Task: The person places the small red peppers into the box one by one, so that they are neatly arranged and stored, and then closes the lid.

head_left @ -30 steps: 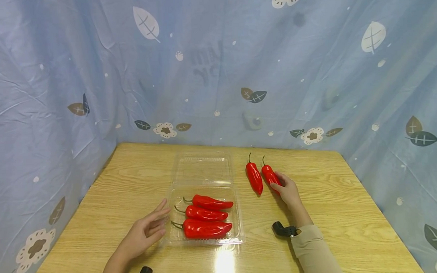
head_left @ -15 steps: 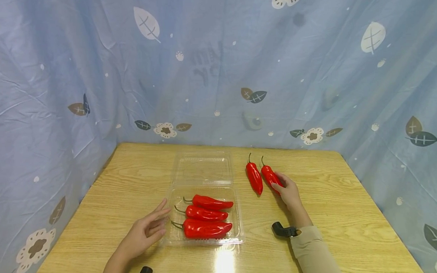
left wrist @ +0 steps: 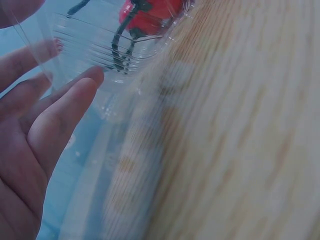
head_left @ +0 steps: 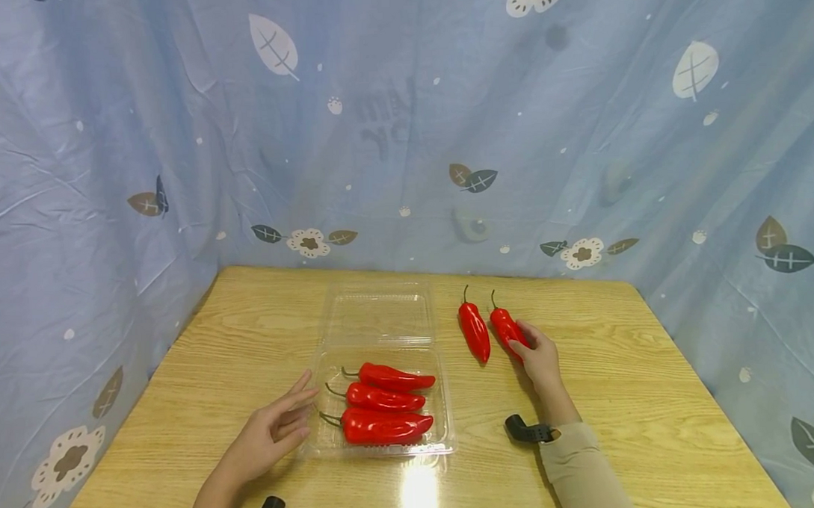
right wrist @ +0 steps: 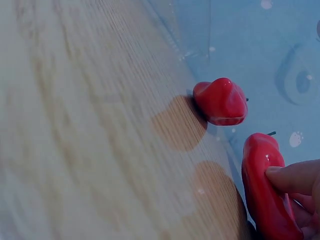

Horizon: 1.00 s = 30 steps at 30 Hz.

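In the head view my right hand (head_left: 541,358) pinches a long red chili pepper (head_left: 504,327) between thumb and fingers. The right wrist view has the thumb (right wrist: 287,175) pressed on this pepper's side. Just left of it lies a second red pepper (head_left: 474,332), apart from the hand. A clear plastic clamshell box (head_left: 449,417) holds three more red peppers (head_left: 384,425), side by side with stems to the left. My left hand (head_left: 265,440) is at the box's left wall, fingers loosely extended and seemingly touching the plastic in the left wrist view.
The clamshell's lid (head_left: 380,315) is folded back flat toward the rear of the wooden table (head_left: 582,457). A blue patterned curtain (head_left: 403,134) hangs behind and at both sides. Each wrist wears a black camera mount (head_left: 527,430).
The held pepper and my right hand have shifted slightly to the right over the last half second. The left hand, the box and the other peppers stay where they were.
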Each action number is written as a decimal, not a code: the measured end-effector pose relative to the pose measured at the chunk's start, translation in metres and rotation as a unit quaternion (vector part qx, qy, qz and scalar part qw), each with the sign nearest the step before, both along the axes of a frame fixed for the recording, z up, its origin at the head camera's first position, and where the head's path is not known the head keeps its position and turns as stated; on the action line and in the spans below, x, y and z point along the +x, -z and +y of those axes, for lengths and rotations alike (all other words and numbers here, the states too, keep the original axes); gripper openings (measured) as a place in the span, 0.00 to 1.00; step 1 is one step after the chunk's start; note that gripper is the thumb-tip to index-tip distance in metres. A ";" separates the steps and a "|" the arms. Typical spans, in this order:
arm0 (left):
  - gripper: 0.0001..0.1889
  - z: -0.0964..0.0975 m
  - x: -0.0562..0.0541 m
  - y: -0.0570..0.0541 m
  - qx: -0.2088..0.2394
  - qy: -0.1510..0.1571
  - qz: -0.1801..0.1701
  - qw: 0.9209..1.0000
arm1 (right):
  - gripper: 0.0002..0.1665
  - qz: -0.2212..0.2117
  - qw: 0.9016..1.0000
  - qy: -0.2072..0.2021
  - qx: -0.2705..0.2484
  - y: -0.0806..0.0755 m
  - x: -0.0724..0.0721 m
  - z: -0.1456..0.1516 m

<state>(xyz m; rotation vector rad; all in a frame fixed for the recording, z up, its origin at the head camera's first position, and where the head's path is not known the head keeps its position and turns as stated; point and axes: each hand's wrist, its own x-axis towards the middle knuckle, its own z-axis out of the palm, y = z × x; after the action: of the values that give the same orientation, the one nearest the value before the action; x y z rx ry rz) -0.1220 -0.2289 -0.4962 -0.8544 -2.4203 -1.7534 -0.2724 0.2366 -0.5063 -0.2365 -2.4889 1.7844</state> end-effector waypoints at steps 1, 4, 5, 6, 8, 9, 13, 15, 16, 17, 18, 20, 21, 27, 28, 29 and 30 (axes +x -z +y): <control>0.26 0.000 0.000 0.000 0.000 0.000 0.000 1.000 | 0.30 0.001 1.000 0.001 -0.004 0.000 0.000 0.000; 0.26 0.000 0.000 0.000 -0.001 0.000 0.000 1.000 | 0.30 0.000 1.000 0.006 -0.013 -0.002 0.002 0.000; 0.26 0.000 0.000 0.000 -0.001 0.001 0.000 1.000 | 0.30 0.001 1.000 0.005 -0.016 -0.002 0.003 0.000; 0.26 0.000 0.000 0.000 0.000 0.002 0.001 1.000 | 0.30 0.001 1.000 0.007 -0.018 -0.002 0.003 0.000; 0.26 0.000 0.001 0.000 0.001 0.003 0.001 1.000 | 0.29 0.003 1.000 0.008 -0.020 -0.003 0.004 0.000; 0.26 0.000 0.001 0.000 0.001 0.003 0.001 1.000 | 0.29 0.004 1.000 0.009 -0.019 -0.003 0.004 0.000; 0.26 0.000 0.001 0.000 0.004 0.002 -0.003 1.000 | 0.29 0.007 1.000 0.013 -0.016 -0.005 0.006 -0.002; 0.26 0.000 0.001 0.000 0.004 0.002 -0.005 1.000 | 0.29 0.007 1.000 0.013 -0.013 -0.006 0.007 -0.002; 0.26 0.000 0.001 0.000 0.005 0.003 -0.007 1.000 | 0.29 0.007 1.000 0.013 -0.013 -0.007 0.007 -0.002; 0.26 0.000 0.001 0.000 0.005 0.002 -0.007 1.000 | 0.29 0.008 1.000 0.011 -0.013 -0.007 0.007 -0.003; 0.26 0.000 0.001 0.000 0.005 0.003 -0.008 1.000 | 0.29 0.008 1.000 0.012 -0.015 -0.007 0.007 -0.003; 0.26 0.000 0.001 0.001 0.006 0.004 -0.007 1.000 | 0.29 0.011 1.000 0.008 -0.016 -0.010 0.008 -0.004; 0.26 0.000 0.001 0.001 0.006 0.004 -0.007 1.000 | 0.29 0.014 1.000 0.005 -0.018 -0.011 0.008 -0.005; 0.26 0.001 0.000 0.000 0.006 0.004 -0.003 1.000 | 0.28 0.030 0.999 -0.015 -0.020 -0.024 0.012 -0.012; 0.26 0.001 0.000 -0.001 0.006 0.004 -0.002 1.000 | 0.28 0.033 0.999 -0.020 -0.016 -0.025 0.013 -0.014; 0.26 0.001 0.000 -0.001 0.007 0.003 -0.002 1.000 | 0.28 0.036 0.999 -0.023 -0.011 -0.027 0.014 -0.015; 0.26 0.001 0.000 -0.001 0.007 0.003 -0.001 1.000 | 0.28 0.040 0.999 -0.026 -0.009 -0.029 0.014 -0.016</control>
<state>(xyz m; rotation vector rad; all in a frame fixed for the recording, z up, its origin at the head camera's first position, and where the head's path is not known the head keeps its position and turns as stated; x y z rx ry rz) -0.1216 -0.2279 -0.4948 -0.8592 -2.4064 -1.7716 -0.2580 0.2201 -0.4768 -0.1003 -2.4473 1.7982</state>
